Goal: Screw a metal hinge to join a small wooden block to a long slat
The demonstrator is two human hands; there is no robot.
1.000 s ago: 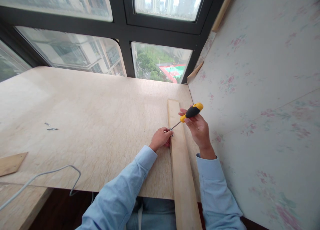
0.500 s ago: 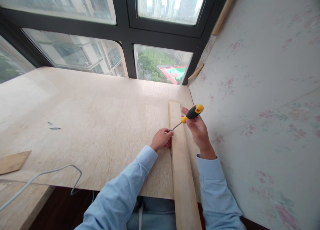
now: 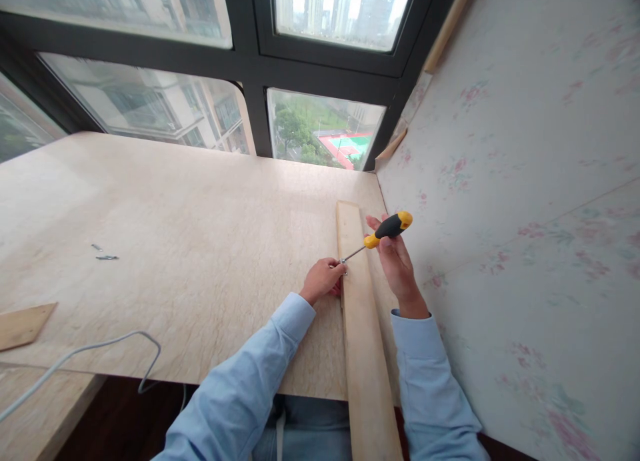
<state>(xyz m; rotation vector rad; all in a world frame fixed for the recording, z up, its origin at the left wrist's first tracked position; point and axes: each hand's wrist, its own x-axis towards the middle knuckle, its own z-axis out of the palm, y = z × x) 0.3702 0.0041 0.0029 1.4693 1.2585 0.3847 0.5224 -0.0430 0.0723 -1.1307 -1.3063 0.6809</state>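
Head view, looking down at one long wooden plank (image 3: 365, 341) that lies on a pale tabletop (image 3: 190, 247) close along a flowered wall (image 3: 525, 181); all places below are given from this plank. At its left edge, about midway along the visible length, the left hand (image 3: 323, 279) is curled with fingertips pinched around a small metal fitting (image 3: 343, 262), too small to identify further. Just right of the plank and above it, the right hand (image 3: 397, 264) is closed around the yellow-and-black handle of one screwdriver (image 3: 383, 232), whose shaft slants down and left so that its tip meets the fitting. Compared with the frames half a second and one second earlier, the handle has shifted slightly right and the fingers have re-set on it, while the left hand and the tip have stayed at the same spot on the plank; this suggests turning in progress with the fastener not yet seated. Counts: two hands, one screwdriver, one plank, one fitting under the tip. Far left of the plank lie two small metal pieces (image 3: 103, 254), probably loose screws; farther left and nearer the viewer are one angular wood offcut (image 3: 23, 324) and one bent white wire (image 3: 100, 351) at the table's near edge.
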